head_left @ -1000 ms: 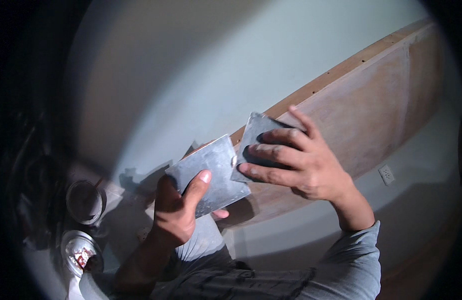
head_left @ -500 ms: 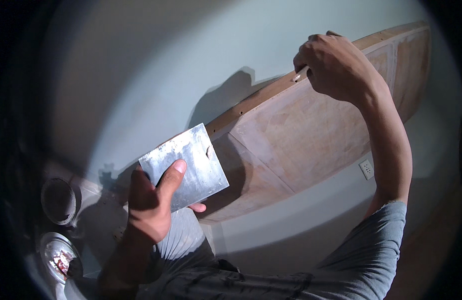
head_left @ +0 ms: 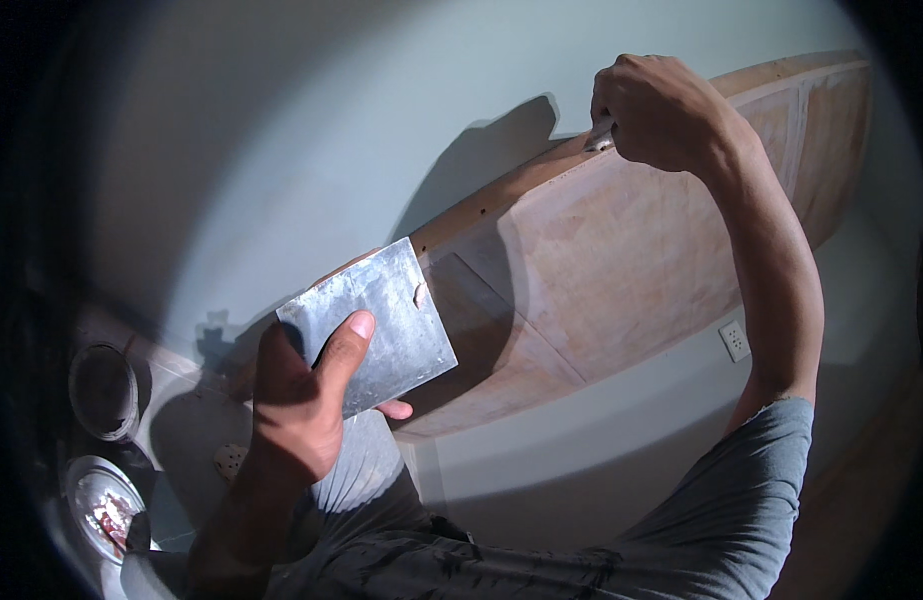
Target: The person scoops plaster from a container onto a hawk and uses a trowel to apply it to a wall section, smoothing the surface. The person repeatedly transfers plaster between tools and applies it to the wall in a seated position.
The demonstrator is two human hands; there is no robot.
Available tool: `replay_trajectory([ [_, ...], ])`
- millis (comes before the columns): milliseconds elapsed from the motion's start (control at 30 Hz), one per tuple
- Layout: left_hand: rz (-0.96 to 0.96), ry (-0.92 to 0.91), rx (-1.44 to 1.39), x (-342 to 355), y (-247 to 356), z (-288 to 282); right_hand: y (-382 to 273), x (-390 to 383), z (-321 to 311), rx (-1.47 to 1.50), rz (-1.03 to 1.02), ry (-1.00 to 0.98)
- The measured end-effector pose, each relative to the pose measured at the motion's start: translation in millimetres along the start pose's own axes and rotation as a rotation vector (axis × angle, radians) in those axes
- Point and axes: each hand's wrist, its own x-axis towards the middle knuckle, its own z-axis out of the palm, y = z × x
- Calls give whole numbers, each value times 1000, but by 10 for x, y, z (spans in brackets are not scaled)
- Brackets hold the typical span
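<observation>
Wall [head_left: 292, 180] spreads at eleven o'clock; your left grip [head_left: 304, 415] pinches a plate [head_left: 394, 325], edge toward two, right grip [head_left: 665, 112] a mostly hidden blade [head_left: 602, 137].

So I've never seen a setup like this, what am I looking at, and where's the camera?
There's no machine here, just a person's two bare hands. The camera is the left one of a pair worn on the head, looking down; its wide fisheye lens bends straight edges. The left hand holds a squarish grey plate, thumb on top, with a small pale lump near one edge. The right hand is curled around a mostly hidden tool at the top edge of a long wooden panel along the wall. A wall outlet shows below the panel. At lower left are a dark round thing and a shiny round container with something reddish inside.
</observation>
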Motion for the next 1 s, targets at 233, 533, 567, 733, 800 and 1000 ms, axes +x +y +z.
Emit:
replay_trajectory([
  [233, 2, 0, 31, -31, -64, -27, 88, -233, 245, 78, -66, 174],
  [533, 40, 42, 36, -203, 34, 73, 216, -439, 81, 92, -30, 164],
  [567, 31, 13, 41, -204, 23, 49, 240, -418, 77, 73, -49, 201],
  [733, 29, -54, 40, -201, 62, -16, 213, -262, 161, 74, -29, 162],
  [800, 57, -26, 2, -215, 98, 26, 200, -257, 182, 97, 16, 44],
  [1000, 87, -33, 36, -255, 158, -14, 213, -375, 324, 57, -37, 73],
])
